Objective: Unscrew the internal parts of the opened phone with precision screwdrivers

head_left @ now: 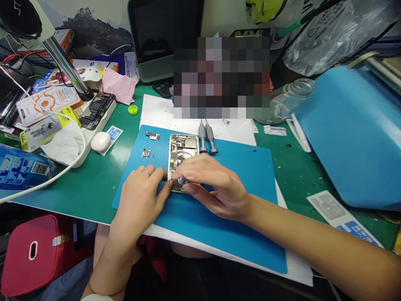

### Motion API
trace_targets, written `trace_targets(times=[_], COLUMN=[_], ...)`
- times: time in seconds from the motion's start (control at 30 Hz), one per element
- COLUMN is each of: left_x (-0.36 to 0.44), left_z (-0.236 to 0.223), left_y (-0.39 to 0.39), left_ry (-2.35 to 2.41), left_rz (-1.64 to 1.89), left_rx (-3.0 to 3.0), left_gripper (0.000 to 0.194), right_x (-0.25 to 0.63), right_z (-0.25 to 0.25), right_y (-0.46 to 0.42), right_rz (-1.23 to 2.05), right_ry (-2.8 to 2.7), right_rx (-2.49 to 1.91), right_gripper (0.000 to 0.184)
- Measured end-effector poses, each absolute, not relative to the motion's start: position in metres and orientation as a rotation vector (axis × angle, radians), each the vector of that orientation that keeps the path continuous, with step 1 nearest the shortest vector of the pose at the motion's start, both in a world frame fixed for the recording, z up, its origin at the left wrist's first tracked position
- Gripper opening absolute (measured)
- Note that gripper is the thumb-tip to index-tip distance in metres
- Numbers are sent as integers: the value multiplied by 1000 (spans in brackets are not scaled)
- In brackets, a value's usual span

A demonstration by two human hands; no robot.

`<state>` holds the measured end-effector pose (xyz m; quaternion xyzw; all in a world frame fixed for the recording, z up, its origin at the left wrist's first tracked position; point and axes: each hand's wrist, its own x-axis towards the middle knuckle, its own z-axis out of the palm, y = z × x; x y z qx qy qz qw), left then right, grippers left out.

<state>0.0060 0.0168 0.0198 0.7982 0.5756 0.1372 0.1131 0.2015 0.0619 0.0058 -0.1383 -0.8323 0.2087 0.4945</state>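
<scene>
Green counter [94, 184]: one blue mat [250, 171]
Opened phone [184, 154]: one, on the mat
Right hand [224, 186]: fingers grasping one screwdriver [180, 181] over the phone
Left hand [139, 188]: fingers touching the phone's edge, grip unclear
Lying screwdrivers [202, 140]: two, beside the phone

Carrying on green tabletop [291, 167]: white paper [156, 110] under blue mat [250, 175], lime cap [133, 110] left, glass jar [286, 100] and printed card [328, 207] right.

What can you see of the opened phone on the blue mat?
The phone lies flat on the mat, opened, inside facing up: dark boards and silvery, metal-looking parts in a pale, round-cornered frame. The left hand touches its near left edge; the right hand, holding a dark tool, covers part of it.
</scene>
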Motion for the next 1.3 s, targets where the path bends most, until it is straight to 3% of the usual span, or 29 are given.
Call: trace_targets(times=[0.17, 0.63, 1.13, 1.3], left_x=[6, 5, 3, 2], left_z=[19, 20, 18, 16], left_y=[16, 17, 17, 17], left_ry=[1686, 1689, 1681, 1687], left_rz=[394, 405, 418, 434], left_rx=[2355, 2350, 2357, 2359], left_gripper=[19, 21, 17, 12], right_x=[201, 194, 197, 202], right_z=[5, 7, -10, -9], right_y=[58, 56, 58, 59], right_rz=[570, 563, 476, 209], right_ry=[-2005, -1998, -1921, -1836], right_rx=[-311, -287, -360, -522], right_gripper=[54, 38, 65, 74])
